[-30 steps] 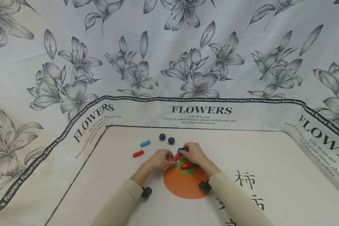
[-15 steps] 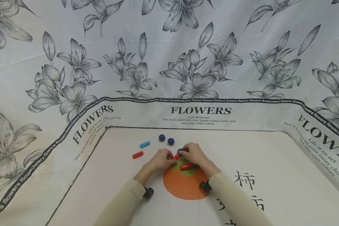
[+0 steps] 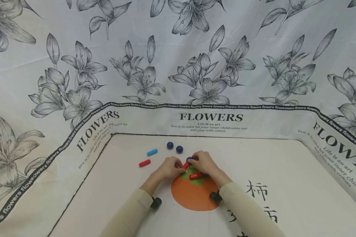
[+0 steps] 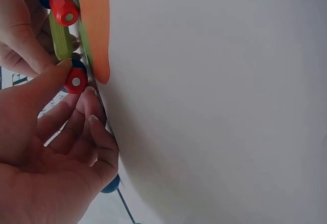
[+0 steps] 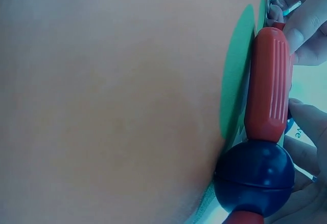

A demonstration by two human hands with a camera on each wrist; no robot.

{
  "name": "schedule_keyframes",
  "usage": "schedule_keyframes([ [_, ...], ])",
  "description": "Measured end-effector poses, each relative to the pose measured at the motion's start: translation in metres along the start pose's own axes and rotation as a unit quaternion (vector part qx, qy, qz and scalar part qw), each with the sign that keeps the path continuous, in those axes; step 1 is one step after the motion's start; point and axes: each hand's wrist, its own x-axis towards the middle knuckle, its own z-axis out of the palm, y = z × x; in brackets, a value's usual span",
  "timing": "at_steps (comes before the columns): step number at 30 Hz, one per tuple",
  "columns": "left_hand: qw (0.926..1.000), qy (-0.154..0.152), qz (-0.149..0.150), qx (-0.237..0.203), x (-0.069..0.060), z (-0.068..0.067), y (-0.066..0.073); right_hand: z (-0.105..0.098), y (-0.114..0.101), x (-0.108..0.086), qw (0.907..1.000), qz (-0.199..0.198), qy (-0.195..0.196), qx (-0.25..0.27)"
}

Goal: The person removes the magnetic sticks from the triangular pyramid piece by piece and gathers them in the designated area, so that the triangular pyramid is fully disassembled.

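My left hand (image 3: 170, 168) pinches a red magnetic rod (image 3: 185, 165) between thumb and fingers, above the green leaf print. In the left wrist view that rod's round end (image 4: 75, 82) shows beside the thumb, with blue behind it. My right hand (image 3: 206, 162) has its fingertips on a blue ball (image 3: 189, 159) at the rod's far end. Another red rod (image 3: 195, 176) lies close under the right hand. A large blue ball (image 5: 255, 175) joins a red rod (image 5: 268, 86) in the right wrist view. A yellow-green rod (image 4: 61, 40) sits between the hands in the left wrist view.
Two loose blue balls (image 3: 170, 145) lie beyond the left hand, with a light blue rod (image 3: 152, 152) and a red rod (image 3: 144, 163) to the left. An orange persimmon print (image 3: 194, 194) is under the forearms. Flowered cloth (image 3: 210, 120) rises behind the table.
Both hands stay nearly still at the red rod and blue ball. The whole head view shifts very slightly; the loose pieces keep their places.
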Motion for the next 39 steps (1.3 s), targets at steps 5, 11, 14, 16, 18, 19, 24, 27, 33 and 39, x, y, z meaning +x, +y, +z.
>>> schedule_keyframes([
  [5,0.9997,-0.015,0.021,0.003,-0.003,-0.001,-0.001,0.000,-0.001,0.000,1.0000,-0.002,-0.001,-0.003],
  [11,1.0000,-0.003,0.008,-0.001,-0.011,-0.002,-0.001,0.001,0.000,0.000,1.0000,0.000,-0.003,0.004],
  [14,0.9998,0.013,-0.017,-0.006,-0.017,-0.005,-0.005,0.002,0.001,0.000,1.0000,0.001,-0.005,0.006],
  [16,0.9990,0.026,-0.035,-0.012,-0.022,-0.009,-0.009,0.003,0.002,0.000,1.0000,0.002,-0.007,0.005],
  [18,0.9975,0.040,-0.056,-0.017,-0.026,-0.014,-0.012,0.002,0.003,0.000,0.9999,0.004,-0.009,0.006],
  [19,0.9967,0.049,-0.063,-0.017,-0.028,-0.016,-0.014,0.002,0.004,0.001,0.9999,0.004,-0.009,0.005],
  [24,0.9920,0.094,-0.085,0.006,-0.035,-0.028,-0.031,0.001,0.004,0.002,0.9999,0.000,-0.007,0.008],
  [27,0.9881,0.117,-0.097,0.026,-0.036,-0.032,-0.043,0.001,0.004,0.002,0.9999,-0.001,-0.007,0.008],
  [33,0.9826,0.137,-0.112,0.057,-0.037,-0.036,-0.053,0.002,0.006,0.002,1.0000,0.001,-0.007,0.004],
  [39,0.9789,0.146,-0.124,0.070,-0.036,-0.040,-0.051,0.001,0.005,0.002,0.9999,0.002,-0.009,0.005],
])
